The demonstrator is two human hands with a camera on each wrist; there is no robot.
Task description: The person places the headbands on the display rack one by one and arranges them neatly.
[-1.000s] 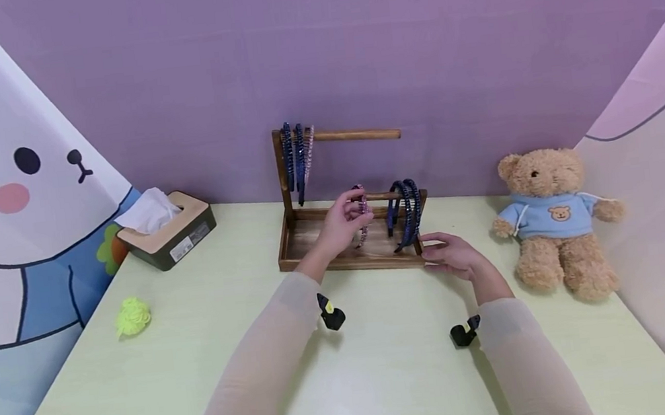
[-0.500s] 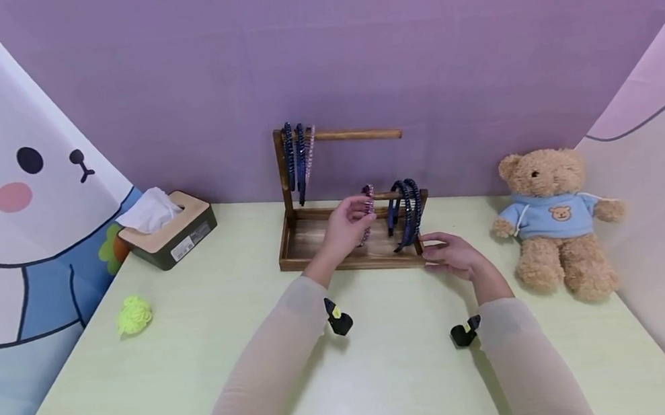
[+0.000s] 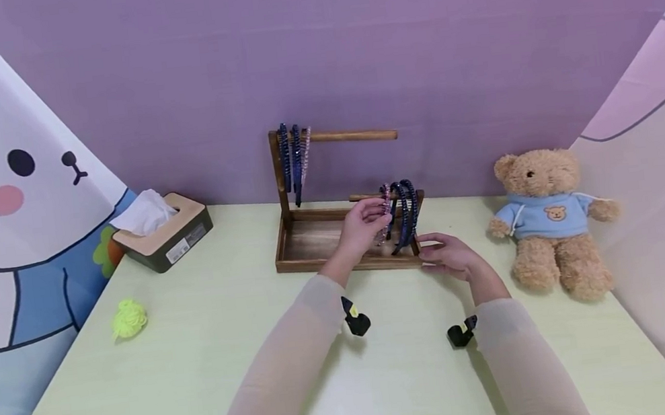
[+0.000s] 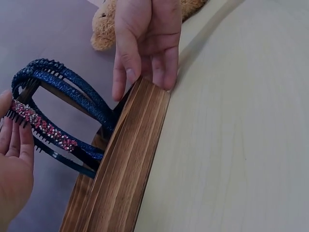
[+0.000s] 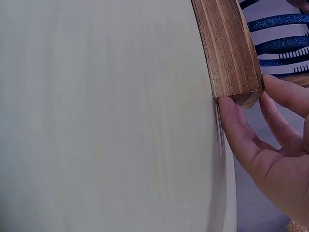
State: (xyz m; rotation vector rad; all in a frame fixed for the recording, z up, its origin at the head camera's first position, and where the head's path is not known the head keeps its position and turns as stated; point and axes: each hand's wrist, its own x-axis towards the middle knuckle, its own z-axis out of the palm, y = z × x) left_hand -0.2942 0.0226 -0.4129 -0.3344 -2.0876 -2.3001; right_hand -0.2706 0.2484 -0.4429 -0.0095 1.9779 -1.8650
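Note:
With thumb and fingers my left hand [image 3: 359, 230] pinches a pink sequined headband [image 4: 47, 129] on the lower bar of a wooden headband rack [image 3: 302, 265]. Dark blue headbands [image 3: 410, 207] hang just right of it, close by. In the left wrist view the pink band shows comb teeth along its inside. My right hand [image 3: 452, 256] holds the rack's front right corner, its thumb and fingers about the wooden edge [image 5: 231, 53]. On the upper bar [image 3: 355, 135] hang two dark blue headbands [image 3: 296, 164] and a pale pink headband [image 3: 306, 153].
A tissue box [image 3: 163, 235] stands back left, with a yellow-green mesh puff [image 3: 129, 318] nearer the front. A teddy bear [image 3: 554, 214] in a blue hoodie sits at the right. Behind the table [image 3: 203, 370] hangs a purple backdrop [image 3: 328, 52].
My left hand has moved right along the lower bar with the pink headband, bringing it beside the blue ones. My right hand stays at the rack's corner.

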